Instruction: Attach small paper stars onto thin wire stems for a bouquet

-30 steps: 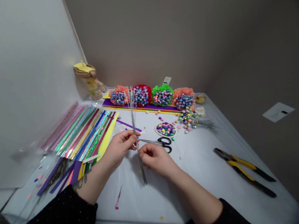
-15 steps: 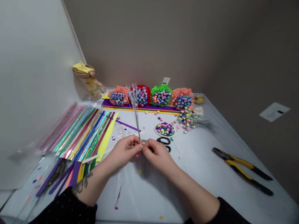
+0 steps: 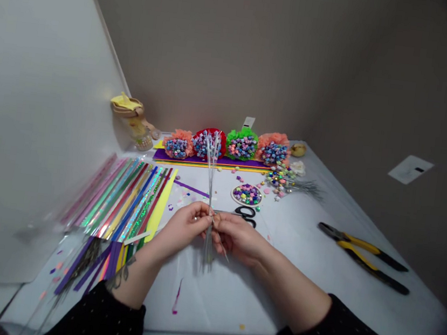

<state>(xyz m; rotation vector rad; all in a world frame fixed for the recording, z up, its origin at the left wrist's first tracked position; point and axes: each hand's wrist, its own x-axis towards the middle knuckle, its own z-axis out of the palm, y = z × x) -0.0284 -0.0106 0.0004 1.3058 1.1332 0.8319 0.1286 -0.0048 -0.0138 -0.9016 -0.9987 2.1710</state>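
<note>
A bundle of thin silvery wires (image 3: 211, 182) stands nearly upright, pinched at its middle in my left hand (image 3: 184, 229). Its pale upper ends fan out slightly, and the lower ends hang beneath my fingers. My right hand (image 3: 241, 237) is closed right beside it, thumb and finger pressed on a thin pale strand (image 3: 226, 253) that sticks out downward against the bundle. Whether that strand is wire or string I cannot tell. Just beyond my right hand lie black-handled scissors (image 3: 246, 211), their blades partly hidden by my hands.
Pliers (image 3: 347, 242) with yellow-black handles lie at right. A dish of paper stars (image 3: 247, 194) sits past the scissors. Several crepe-paper flowers (image 3: 241, 143) line the back. Shiny paper strips (image 3: 122, 198) in clear packaging cover the left, near a tape-like roll item (image 3: 127, 104).
The wire bundle has turned from leaning left to nearly upright. My right hand has rolled over, its fingers now showing underneath, with the pale strand poking out below.
</note>
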